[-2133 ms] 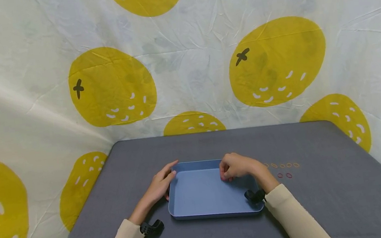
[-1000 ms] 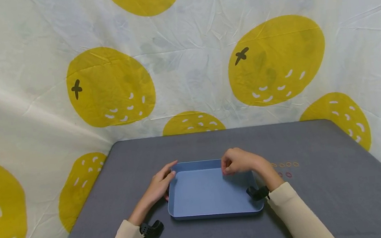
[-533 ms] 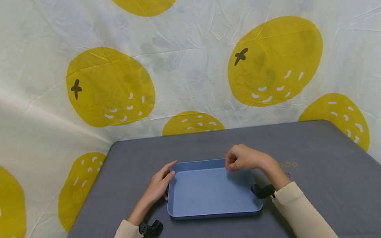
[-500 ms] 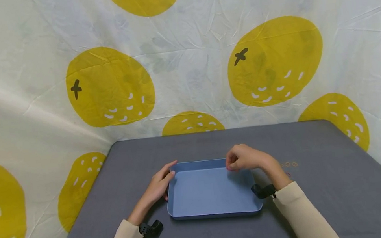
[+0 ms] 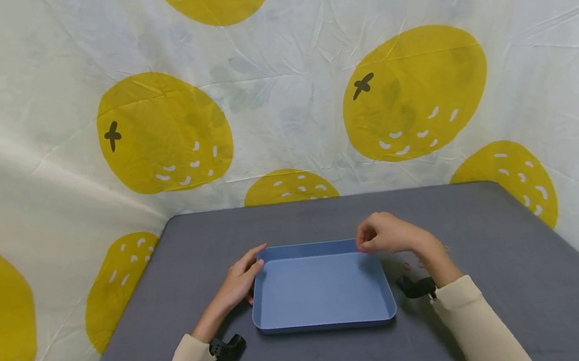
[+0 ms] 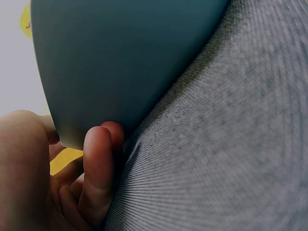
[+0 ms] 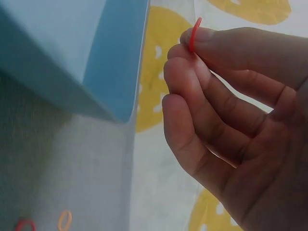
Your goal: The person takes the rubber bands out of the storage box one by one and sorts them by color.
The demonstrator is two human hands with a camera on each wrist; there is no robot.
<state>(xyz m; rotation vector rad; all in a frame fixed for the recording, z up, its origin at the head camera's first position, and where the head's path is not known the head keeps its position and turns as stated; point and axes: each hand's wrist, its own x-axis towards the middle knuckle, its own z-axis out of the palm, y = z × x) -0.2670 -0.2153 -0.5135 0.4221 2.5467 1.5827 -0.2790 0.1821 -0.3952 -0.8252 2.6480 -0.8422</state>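
A shallow blue tray [image 5: 320, 294] lies on the grey cloth, its inside bare. My left hand [image 5: 237, 281] holds its far left corner, thumb at the rim and other fingers along the outer wall; in the left wrist view, curled fingertips [image 6: 98, 156] touch that wall. Over the tray's far right corner is my right hand [image 5: 389, 233], pinching a small red rubber band [image 7: 194, 34] between thumb and forefinger. The band stands up from the fingertips in the right wrist view, and the other fingers are bent.
Right of the tray, several small bands lie on the grey table [image 5: 524, 284], partly hidden by my right forearm. A red band [image 7: 25, 225] and an orange band [image 7: 65, 220] show in the right wrist view. A fruit-patterned curtain [image 5: 281, 115] hangs behind.
My right hand has risen and moved right from over the tray to its far right corner, its forearm now covering more of the bands. My left hand stays at the tray's left side.
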